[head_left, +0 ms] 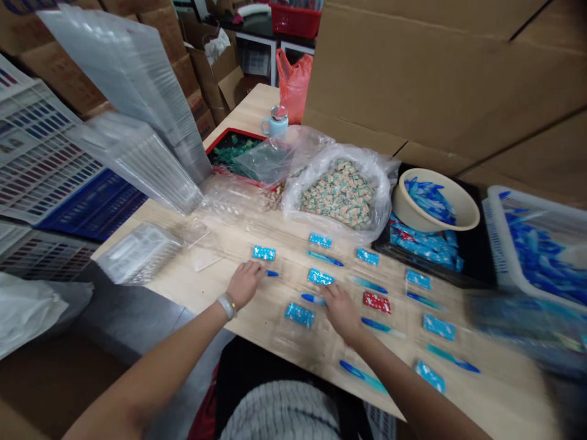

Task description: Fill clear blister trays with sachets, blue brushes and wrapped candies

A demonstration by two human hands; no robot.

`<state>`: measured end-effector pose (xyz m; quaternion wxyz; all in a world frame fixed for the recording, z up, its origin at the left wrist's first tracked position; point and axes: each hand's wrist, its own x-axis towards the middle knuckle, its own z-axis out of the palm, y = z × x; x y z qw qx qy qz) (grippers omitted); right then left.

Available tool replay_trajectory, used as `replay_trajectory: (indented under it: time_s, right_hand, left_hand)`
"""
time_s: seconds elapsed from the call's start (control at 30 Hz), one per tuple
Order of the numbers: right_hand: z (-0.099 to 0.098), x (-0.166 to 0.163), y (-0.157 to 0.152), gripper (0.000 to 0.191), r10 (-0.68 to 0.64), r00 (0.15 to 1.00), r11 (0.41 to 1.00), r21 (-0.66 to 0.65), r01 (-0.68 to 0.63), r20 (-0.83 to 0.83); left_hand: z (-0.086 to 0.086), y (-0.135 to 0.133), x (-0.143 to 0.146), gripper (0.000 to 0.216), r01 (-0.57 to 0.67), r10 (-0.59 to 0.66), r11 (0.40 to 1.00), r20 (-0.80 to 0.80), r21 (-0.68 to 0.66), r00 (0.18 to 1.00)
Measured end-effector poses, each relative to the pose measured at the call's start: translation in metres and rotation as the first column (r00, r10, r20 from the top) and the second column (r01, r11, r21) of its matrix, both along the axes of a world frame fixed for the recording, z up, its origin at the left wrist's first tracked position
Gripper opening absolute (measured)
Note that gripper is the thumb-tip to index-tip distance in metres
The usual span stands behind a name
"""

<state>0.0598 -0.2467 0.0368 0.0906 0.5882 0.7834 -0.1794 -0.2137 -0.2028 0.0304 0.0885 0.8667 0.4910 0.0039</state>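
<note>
- Left stick [272, 274] lay at the left hand's [245, 282] fingertips, in the middle of the tabletop [268, 308], back from the near edge; its blue end pointed toward the right edge. Rest hidden under the fingers.
- Right stick [313, 299] lay on the left-edge side of the right hand's [342, 308] fingertips, nearer the near edge than the left stick. Long axis ran roughly left to right, blue end leftward.
- Nearer hand: left for the left stick, right for the right stick.
- Left grip: fingers curled, at or over its stick; gap between thumb and fingers hidden, so could not tell if clamped.
- Right grip: fingertips reached the stick's inner end; pinch or mere touch, could not tell.
- Blue packet [321, 276] sat just beyond the right fingertips; red packet [376, 302] lay toward the right edge.
</note>
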Motion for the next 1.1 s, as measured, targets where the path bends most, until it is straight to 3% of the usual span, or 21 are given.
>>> replay_trajectory:
  time_s: [0.1,0.23,0.33,0.6,0.83,1.0,1.1]
  right_hand:
    - [0.007,0.012,-0.028,0.035,-0.132,0.991,0.991,-0.021,0.132,-0.011]
    - [0.005,0.005,-0.083,0.036,-0.013,0.997,0.99,-0.139,0.001,-0.081]
    - [-0.005,-0.011,-0.105,0.038,0.048,0.994,0.992,-0.115,-0.059,-0.099]
    - [-0.033,-0.02,-0.113,0.038,0.113,0.974,0.991,0.091,-0.097,-0.195]
    - [-0.04,-0.004,-0.092,0.054,-0.067,0.982,0.97,0.217,0.105,-0.176]
    - [-0.041,0.006,-0.078,0.059,-0.041,0.984,0.96,0.266,0.087,-0.173]
    - [-0.037,0.038,-0.101,0.055,-0.24,0.963,0.914,0.306,0.268,-0.126]
  left_hand:
    - [-0.012,0.007,0.0,0.033,0.027,-0.027,1.0,0.002,-0.015,1.0]
    - [-0.033,-0.001,-0.006,0.038,0.021,-0.022,0.999,0.038,0.026,0.999]
    - [-0.044,-0.008,-0.01,0.044,0.04,-0.042,0.998,0.035,0.043,0.999]
    - [-0.044,-0.018,0.008,0.054,0.188,-0.188,0.982,-0.013,0.023,0.982]
    - [-0.044,-0.024,0.024,0.051,0.294,-0.293,0.955,-0.019,0.047,0.956]
    - [-0.042,-0.028,0.023,0.052,0.312,-0.313,0.945,-0.011,0.1,0.95]
    - [-0.033,-0.042,0.033,0.057,0.41,-0.416,0.904,0.03,0.116,0.909]
